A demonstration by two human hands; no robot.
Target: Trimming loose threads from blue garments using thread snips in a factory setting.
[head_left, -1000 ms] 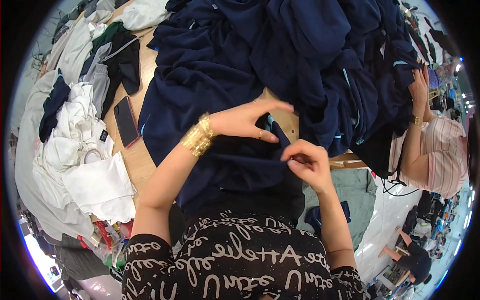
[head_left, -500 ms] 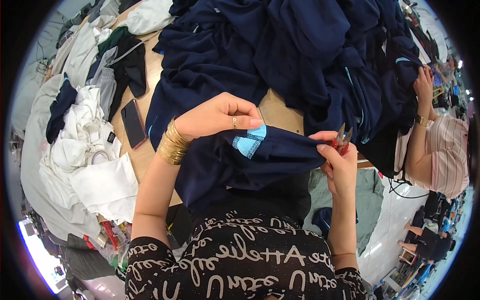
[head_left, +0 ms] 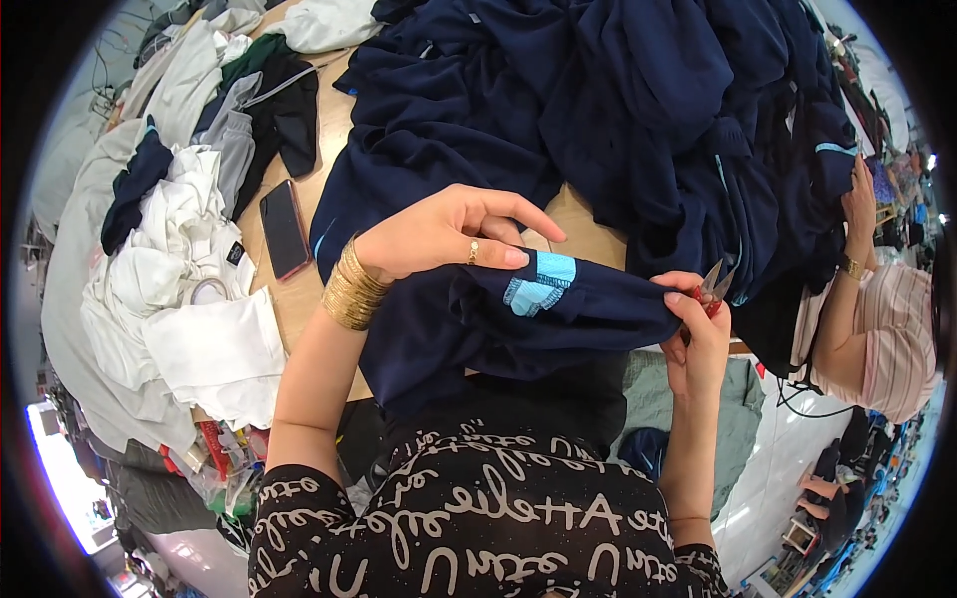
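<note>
A navy blue garment with a light blue label patch is lifted off the table in front of me. My left hand, with gold bangles at the wrist and a ring, grips its folded edge beside the patch. My right hand pinches the garment's right end and also holds small red-handled thread snips, whose blades point up. The rest of the garment hangs down toward my lap.
A big heap of navy garments covers the wooden table behind. A dark phone lies left of it, beside white and grey clothes and a tape roll. Another person in a striped top works at the right.
I have lifted the garment off the table and stretched it between my hands. The blue patch has come into view, and my right hand has moved right with the snips.
</note>
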